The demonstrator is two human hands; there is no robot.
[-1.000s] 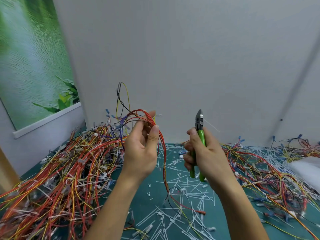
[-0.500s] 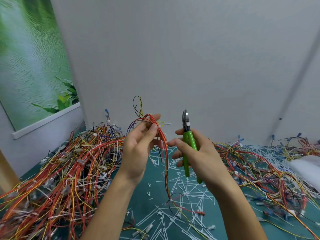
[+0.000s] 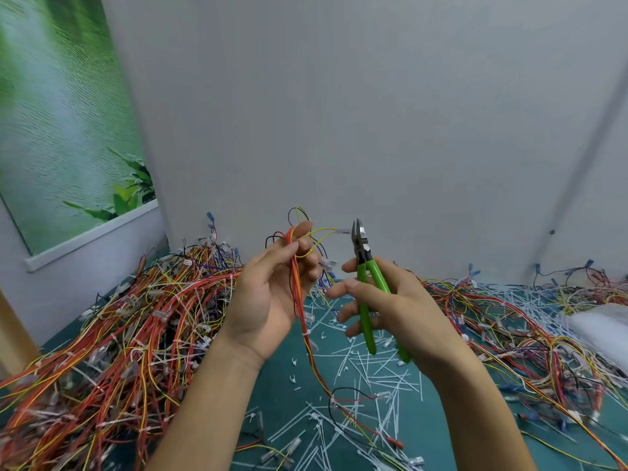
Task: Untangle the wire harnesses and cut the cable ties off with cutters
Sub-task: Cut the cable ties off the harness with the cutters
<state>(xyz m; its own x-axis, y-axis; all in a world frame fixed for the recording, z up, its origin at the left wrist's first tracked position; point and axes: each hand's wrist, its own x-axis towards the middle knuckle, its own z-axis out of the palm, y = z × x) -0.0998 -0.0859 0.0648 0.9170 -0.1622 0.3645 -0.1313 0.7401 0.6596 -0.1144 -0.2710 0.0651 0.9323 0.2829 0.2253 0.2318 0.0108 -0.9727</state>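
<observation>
Left hand [image 3: 268, 294] raised over bench middle, thumb and fingers pinching red-yellow harness [image 3: 295, 283]. White tie [image 3: 304, 333] on it just below palm; tail trails down to bench [image 3: 292, 399]. Right hand [image 3: 394, 311] just beside, fingers curled round green cutters [image 3: 364, 273], index stretched out loose. Blades up, closed (not touching wires). Harness pile [image 3: 136, 317] at left edge, second pile [image 3: 509, 321] at right. Cut ties [image 3: 367, 368] litter middle.
</observation>
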